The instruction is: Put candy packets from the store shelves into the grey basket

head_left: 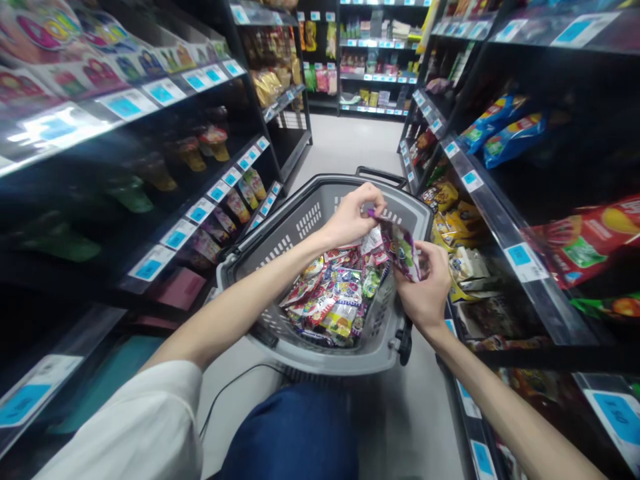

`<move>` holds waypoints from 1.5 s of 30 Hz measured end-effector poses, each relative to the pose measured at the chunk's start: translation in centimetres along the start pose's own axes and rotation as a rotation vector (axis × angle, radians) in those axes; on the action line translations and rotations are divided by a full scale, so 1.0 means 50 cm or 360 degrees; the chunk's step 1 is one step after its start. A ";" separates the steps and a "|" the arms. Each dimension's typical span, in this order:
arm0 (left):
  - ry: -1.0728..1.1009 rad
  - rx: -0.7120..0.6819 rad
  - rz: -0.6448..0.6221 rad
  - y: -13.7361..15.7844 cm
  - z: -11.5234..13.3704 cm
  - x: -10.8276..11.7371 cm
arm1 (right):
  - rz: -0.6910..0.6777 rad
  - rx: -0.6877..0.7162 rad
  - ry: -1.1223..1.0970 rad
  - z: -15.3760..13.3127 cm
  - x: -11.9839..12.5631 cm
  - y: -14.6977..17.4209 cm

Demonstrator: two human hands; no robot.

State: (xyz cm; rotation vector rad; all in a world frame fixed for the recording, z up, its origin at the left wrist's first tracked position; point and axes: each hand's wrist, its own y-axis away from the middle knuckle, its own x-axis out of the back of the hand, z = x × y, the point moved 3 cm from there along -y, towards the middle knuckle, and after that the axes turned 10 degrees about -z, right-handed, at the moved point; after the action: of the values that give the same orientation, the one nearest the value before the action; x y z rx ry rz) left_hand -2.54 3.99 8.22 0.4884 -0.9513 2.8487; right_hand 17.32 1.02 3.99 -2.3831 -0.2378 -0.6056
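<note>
Both hands are over a grey shopping basket that stands on the floor before me. A purple and green candy packet is held above the basket's right side. My left hand pinches its top edge, fingers closed. My right hand grips the packet's lower right side, thumb and fingers wrapped round it. Below them, inside the basket, lies a heap of small, shiny candy packets in red, white, yellow, purple and green. Print on the held packet is too blurred to read.
A left shelf with blue price tags carries cups and pouches. Along the right shelf lie blue chip bags, a red chip bag and yellow snack packs. The aisle floor leads to a back shelf.
</note>
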 end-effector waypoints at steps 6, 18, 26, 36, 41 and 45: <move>0.0222 -0.0116 -0.0085 -0.005 -0.010 0.007 | 0.0156 0.0472 0.0198 -0.030 0.022 0.024; 0.0631 -0.0068 0.0063 -0.016 -0.026 0.027 | -0.0093 0.0975 0.0333 -0.067 0.023 0.032; 0.0467 0.0524 -0.0074 0.008 -0.028 0.016 | -0.0059 -0.0252 -0.0345 0.017 -0.010 0.019; -0.0096 0.0528 0.0004 0.012 -0.062 0.039 | -0.0306 -0.0388 -0.0080 0.023 -0.001 -0.017; -0.0442 0.0539 -0.0479 0.012 -0.045 0.025 | -0.0378 -0.0121 0.0137 0.038 -0.013 -0.029; -0.0238 0.0570 -0.0813 0.017 -0.023 0.011 | -0.0368 -0.0013 0.0095 0.043 -0.018 -0.022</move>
State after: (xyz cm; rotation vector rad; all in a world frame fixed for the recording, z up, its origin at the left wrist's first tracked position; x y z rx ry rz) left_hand -3.52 4.01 7.05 0.8470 -0.2615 2.5252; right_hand 16.99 3.21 2.72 -2.3586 -0.4900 -0.7840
